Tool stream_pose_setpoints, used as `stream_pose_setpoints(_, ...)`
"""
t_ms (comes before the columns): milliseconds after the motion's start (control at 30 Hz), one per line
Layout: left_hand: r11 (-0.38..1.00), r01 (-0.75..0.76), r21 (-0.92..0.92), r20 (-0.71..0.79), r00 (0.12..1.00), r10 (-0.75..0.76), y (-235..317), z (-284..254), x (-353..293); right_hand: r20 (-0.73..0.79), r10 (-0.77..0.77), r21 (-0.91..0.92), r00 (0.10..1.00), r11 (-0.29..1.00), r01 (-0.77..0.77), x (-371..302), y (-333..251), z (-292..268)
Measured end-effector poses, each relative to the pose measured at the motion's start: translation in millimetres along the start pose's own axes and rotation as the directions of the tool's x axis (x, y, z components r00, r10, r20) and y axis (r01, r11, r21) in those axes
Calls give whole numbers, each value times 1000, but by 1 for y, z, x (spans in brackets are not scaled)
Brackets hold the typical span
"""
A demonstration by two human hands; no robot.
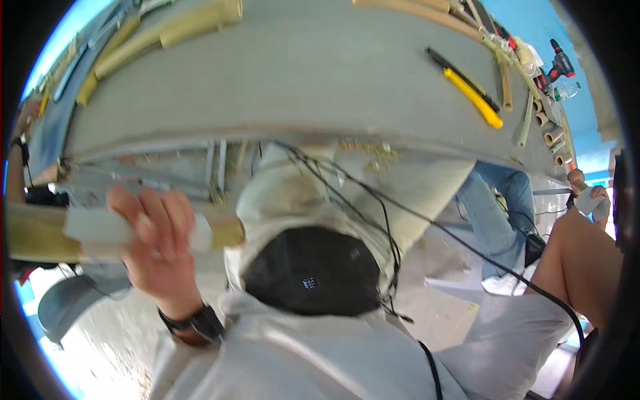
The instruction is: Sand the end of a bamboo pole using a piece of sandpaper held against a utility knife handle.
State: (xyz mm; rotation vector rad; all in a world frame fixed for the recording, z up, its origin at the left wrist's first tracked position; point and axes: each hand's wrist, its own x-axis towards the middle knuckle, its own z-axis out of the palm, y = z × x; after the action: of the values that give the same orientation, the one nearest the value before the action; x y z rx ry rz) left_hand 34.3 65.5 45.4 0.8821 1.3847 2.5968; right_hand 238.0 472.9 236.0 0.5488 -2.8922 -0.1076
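My left hand (157,230) is closed around a bamboo pole (40,232), with a white sheet (100,227) wrapped about the pole under my fingers. The pole lies level and runs out at the left; its cut end (230,232) shows just past my hand. A black band sits on my left wrist. At the right, a pale sleeve (507,340) leads to a bare arm (577,260). Beyond it, small hands (597,195) are on a short pole with a white sheet (588,204); whether one is my right hand I cannot tell.
A grey table (293,73) spans the far side, bearing bamboo pieces (200,23), a yellow utility knife (472,97) and short tubes (553,137). A cordless drill (562,63) is farther right. Black cables (427,217) cross near my body. Jeans-clad legs (490,227) are at the right.
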Motion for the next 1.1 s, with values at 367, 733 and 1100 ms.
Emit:
stream_pose_setpoints(367,999,35,25,-43,999,-34,-1,5,-2,-33,16,41,999,999,-15,3,-11,-3)
stream_pose_setpoints(733,996,71,-51,4,997,-71,-5,9,0,-28,33,68,999,997,-31,-3,-9,-7)
stream_pose_setpoints(1100,997,22,-76,-137,990,-32,-8,-5,-4,-346,301,498,888,861,-98,22,-45,6)
